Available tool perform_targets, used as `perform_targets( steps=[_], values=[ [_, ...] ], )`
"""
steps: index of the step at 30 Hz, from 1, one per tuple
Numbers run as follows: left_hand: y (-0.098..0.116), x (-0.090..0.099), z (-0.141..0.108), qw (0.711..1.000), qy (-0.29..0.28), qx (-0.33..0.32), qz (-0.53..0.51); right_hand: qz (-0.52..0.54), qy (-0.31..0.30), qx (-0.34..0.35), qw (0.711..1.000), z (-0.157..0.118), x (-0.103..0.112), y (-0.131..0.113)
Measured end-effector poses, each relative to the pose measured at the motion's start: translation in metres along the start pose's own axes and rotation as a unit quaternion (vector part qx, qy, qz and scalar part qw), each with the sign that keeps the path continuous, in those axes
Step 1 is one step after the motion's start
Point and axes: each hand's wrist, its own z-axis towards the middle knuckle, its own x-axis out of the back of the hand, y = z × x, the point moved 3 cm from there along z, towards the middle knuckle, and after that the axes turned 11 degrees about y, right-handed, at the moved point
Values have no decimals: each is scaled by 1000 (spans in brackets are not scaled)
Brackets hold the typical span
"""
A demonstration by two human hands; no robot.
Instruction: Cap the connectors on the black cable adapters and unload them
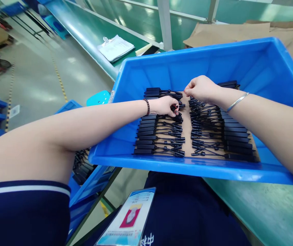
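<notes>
My left hand (167, 105) is over the left row of black cabled devices (146, 132), its fingers closed round small black cable ends with a bit of red or orange. My right hand (200, 88) is above the upper end of the right row of devices (236, 133), thumb and fingertips pinched together; whatever they hold is too small to make out. Both rows lie on brown cardboard (186, 136) in a large blue bin (187, 166), with their cables pointing toward the middle.
A green bench (269, 201) supports the bin. Beyond it are a clipboard with papers (117, 48), a dark phone-like object (150, 50) and brown paper sheets (225, 33). At the lower left, another blue bin (84, 191) holds more black devices. A turquoise stool (98, 98) stands nearby.
</notes>
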Motion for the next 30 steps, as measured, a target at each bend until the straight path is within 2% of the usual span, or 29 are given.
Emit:
perform_targets(
  steps=[6, 9, 11, 14, 17, 20, 22, 30],
  values=[
    [5, -8, 1, 992, 3, -59, 114, -14, -5, -14, 1000, -1, -1, 1],
    [7, -1, 1, 993, 20, -50, 109, -17, -8, -18, 1000, 0, -1, 2],
    [8, 6, 1, 997, 23, -30, 68, -19, -9, -13, 1000, 0, 0, 2],
    [7, 15, 1, 999, -30, -7, -12, -44, -18, -15, 999, -3, -1, 2],
    [5, 20, 3, 997, -71, -32, -10, -68, -33, -12, 997, -6, -2, 0],
    [1, 23, 6, 995, -53, -83, 34, -67, -39, 4, 997, -7, -4, -1],
    [0, 23, 7, 993, -43, -96, 49, -64, -40, 6, 997, -8, -6, -1],
    [2, 24, 4, 998, -13, -56, 31, -36, -67, -4, 997, -8, -14, 5]
  ],
)
